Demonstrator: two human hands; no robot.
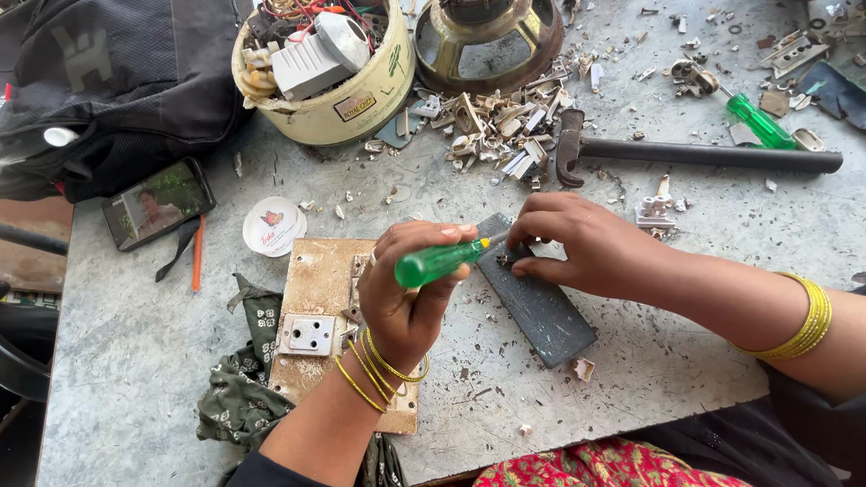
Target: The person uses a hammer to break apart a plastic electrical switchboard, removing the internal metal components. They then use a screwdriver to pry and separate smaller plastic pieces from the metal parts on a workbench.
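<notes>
My left hand [406,302] is closed around a green-handled screwdriver [437,261], its tip pointing right. The tip meets a small metal part [502,259] that the fingertips of my right hand [586,248] pinch against a dark grey slab [546,316]. The slab lies at an angle on the grey table. My left wrist rests over a worn wooden board [316,280] carrying a white socket [307,334]. Both wrists wear yellow bangles.
A hammer [704,155] and a second green screwdriver [760,122] lie at the back right, beside broken white plastic pieces [496,126]. A cream tub of parts [361,104], a speaker [487,36], a black bag [108,81], a phone [158,203], a white lid [273,225] and a patterned cloth [239,397] surround the work.
</notes>
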